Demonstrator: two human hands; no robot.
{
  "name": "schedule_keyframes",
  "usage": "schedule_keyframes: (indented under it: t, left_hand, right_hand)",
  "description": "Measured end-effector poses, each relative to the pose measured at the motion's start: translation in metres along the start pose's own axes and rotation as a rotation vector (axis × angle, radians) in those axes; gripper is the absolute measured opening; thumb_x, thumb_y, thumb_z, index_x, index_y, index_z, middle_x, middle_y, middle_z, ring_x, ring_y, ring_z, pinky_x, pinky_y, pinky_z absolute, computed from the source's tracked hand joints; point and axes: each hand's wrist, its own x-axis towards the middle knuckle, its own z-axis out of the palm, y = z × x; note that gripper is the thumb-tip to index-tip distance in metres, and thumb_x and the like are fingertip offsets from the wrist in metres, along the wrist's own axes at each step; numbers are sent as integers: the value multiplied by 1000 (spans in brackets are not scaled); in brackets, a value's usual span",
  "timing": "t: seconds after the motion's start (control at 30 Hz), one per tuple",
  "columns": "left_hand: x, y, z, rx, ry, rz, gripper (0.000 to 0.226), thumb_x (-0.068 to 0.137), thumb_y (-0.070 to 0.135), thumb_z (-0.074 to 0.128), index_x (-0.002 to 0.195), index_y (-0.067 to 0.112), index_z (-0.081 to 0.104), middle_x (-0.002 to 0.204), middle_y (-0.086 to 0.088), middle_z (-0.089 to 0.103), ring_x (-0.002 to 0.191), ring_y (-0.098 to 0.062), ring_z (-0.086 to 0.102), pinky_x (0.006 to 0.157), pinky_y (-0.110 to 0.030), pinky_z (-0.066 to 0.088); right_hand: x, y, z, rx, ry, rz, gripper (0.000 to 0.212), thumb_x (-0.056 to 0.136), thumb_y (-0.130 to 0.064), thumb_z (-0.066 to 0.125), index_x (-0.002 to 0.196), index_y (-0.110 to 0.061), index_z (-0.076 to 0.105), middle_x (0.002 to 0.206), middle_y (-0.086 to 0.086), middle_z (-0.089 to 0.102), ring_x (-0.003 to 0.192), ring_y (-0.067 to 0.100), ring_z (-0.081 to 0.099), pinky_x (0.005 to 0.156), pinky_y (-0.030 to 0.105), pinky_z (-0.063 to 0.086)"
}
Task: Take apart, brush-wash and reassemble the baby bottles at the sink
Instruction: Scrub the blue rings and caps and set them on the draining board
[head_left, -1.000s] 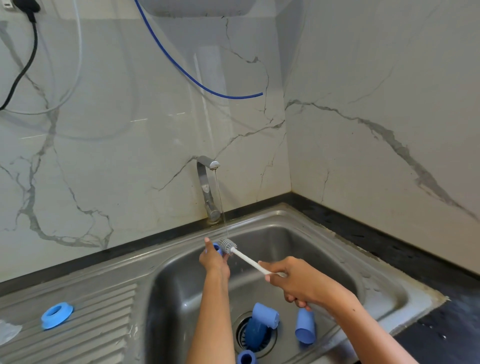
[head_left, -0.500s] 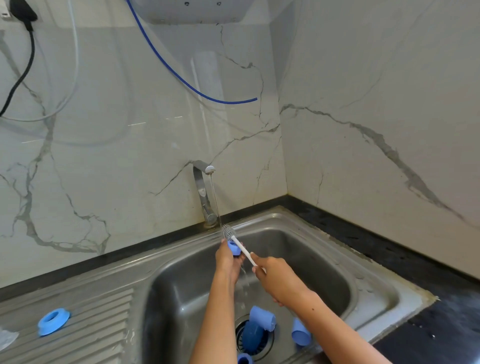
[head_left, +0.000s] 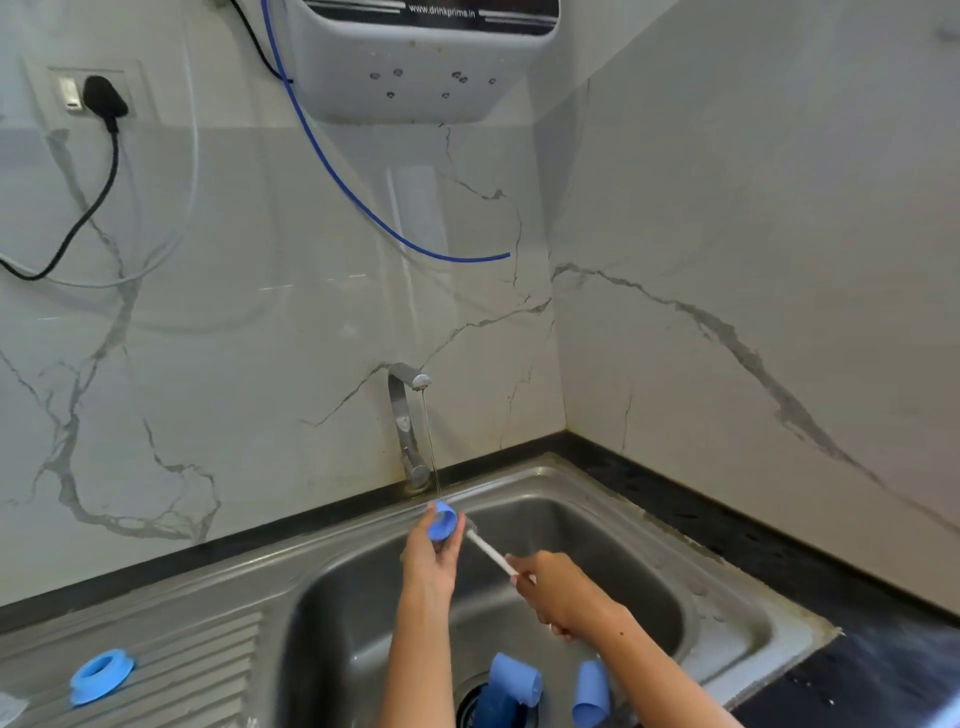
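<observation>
My left hand holds a small blue bottle part up under the thin stream from the tap, its open side turned toward me. In my right hand is a white-handled brush, whose bristle end sits just right of the blue part. Two blue bottle pieces lie in the steel sink by the drain. A blue screw ring rests on the ribbed drainboard at the left.
Marble walls meet in a corner behind the sink. A water purifier hangs above, with a blue tube looping down. A black plug and cable sit at upper left. Dark counter borders the sink at right.
The camera has tilted up. My left hand turned the blue part so its opening faces me under the stream, and the brush head moved from above it to its right side.
</observation>
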Motion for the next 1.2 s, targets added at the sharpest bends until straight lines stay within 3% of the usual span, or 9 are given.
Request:
schedule_keyframes:
  t: [0.07,0.17,0.3,0.53,0.67,0.83,0.9,1.0,1.2]
  left_hand:
    - [-14,2,-6,112,27,-33,8,90,8,59,93,0,58,92,-18,58,80,-27,59,54,-31,59]
    - [-38,5,-22,489,62,-30,11,84,12,66,90,4,63,85,-16,62,74,-22,59,58,-31,53]
    - [-73,27,-44,699,47,73,6,81,-1,65,81,4,62,71,-13,62,61,-20,60,52,-25,54]
    - [-107,70,-67,810,126,287,19,78,4,73,91,6,58,72,-7,56,61,-18,55,55,-26,52]
    - [-114,66,-84,847,197,447,35,75,5,76,104,7,55,87,-6,56,74,-19,60,59,-31,54]
    - [-116,71,-80,884,153,623,20,71,4,79,81,16,68,76,2,69,71,-13,64,67,-23,51]
    - [-110,71,-87,1096,160,596,22,65,13,85,80,18,69,83,0,71,76,-15,65,66,-20,48]
    - [-106,67,-101,1558,224,432,45,64,25,86,102,15,64,102,-2,65,92,-18,63,71,-23,45]
    - [-108,74,-95,1503,252,510,53,66,32,85,108,14,60,104,-2,65,88,-16,61,65,-21,38]
  right_hand:
    - [-6,-4,-3,-1,-33,6,43,102,-25,38,146,-28,41,74,-1,47,53,11,44,43,22,40]
    - [-13,-11,-6,-34,-57,14,44,101,-24,40,145,-28,41,79,2,52,58,14,48,46,23,42]
    - [-27,-29,2,-46,-76,-4,43,99,-21,42,141,-26,47,79,6,57,55,15,51,49,32,49]
    - [-24,-94,52,161,-160,34,36,97,-5,35,125,-11,57,56,8,47,27,10,40,35,18,37]
    - [-26,-103,88,231,-153,51,45,100,-11,37,144,-18,44,54,8,51,39,16,46,40,23,40]
    - [-27,-90,86,200,-66,47,47,100,-12,35,146,-19,39,62,7,54,45,18,49,43,25,42]
    - [-30,-84,85,178,-66,49,47,100,-11,34,145,-19,41,63,6,55,45,17,49,43,24,42]
    - [-29,-83,89,135,-108,73,44,100,-10,35,143,-16,44,61,6,55,45,16,50,46,24,44]
    - [-31,-85,87,122,-131,97,44,101,-12,35,144,-19,42,59,5,54,46,15,49,50,26,47]
